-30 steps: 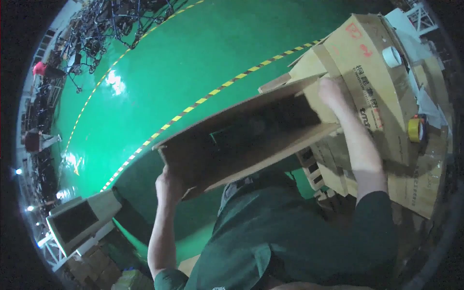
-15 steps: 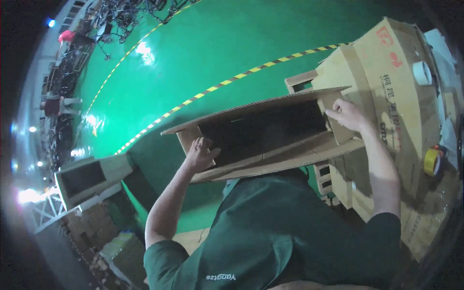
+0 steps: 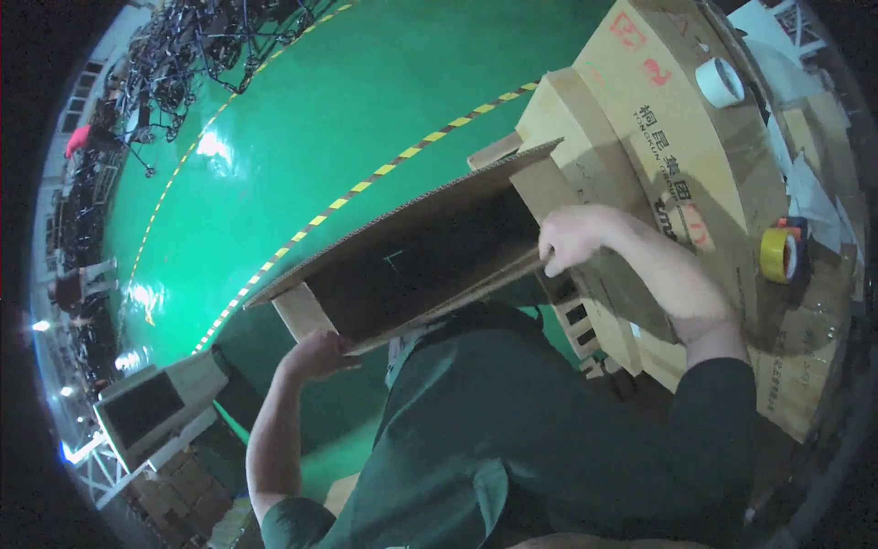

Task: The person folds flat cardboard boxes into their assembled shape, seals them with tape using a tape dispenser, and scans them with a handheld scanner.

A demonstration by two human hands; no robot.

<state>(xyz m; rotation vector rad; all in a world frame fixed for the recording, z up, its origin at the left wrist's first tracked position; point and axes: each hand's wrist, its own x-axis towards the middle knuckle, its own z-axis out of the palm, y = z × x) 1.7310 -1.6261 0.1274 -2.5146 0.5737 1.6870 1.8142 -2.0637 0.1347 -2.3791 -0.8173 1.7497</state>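
A long cardboard box (image 3: 305,313), its top side open and its inside dark, is held at a slant in front of my body. My left hand (image 3: 318,355) is closed at the near left corner, with its fingertips partly hidden. At the near right corner, my right hand (image 3: 576,234) grips the edge with curled fingers. The near long side is seen almost edge-on, while the far long side stands up along the back.
On my right is a large printed cardboard surface (image 3: 672,119) bearing a white tape roll (image 3: 719,82) and a yellow tape roll (image 3: 778,255). Another open box (image 3: 142,416) stands at lower left. Striped tape (image 3: 366,183) crosses the green floor. A person (image 3: 78,288) is far left.
The near long side of the box has swung up, and both hands have shifted to the near corners. The view has turned, so the box and the surroundings sit further left.
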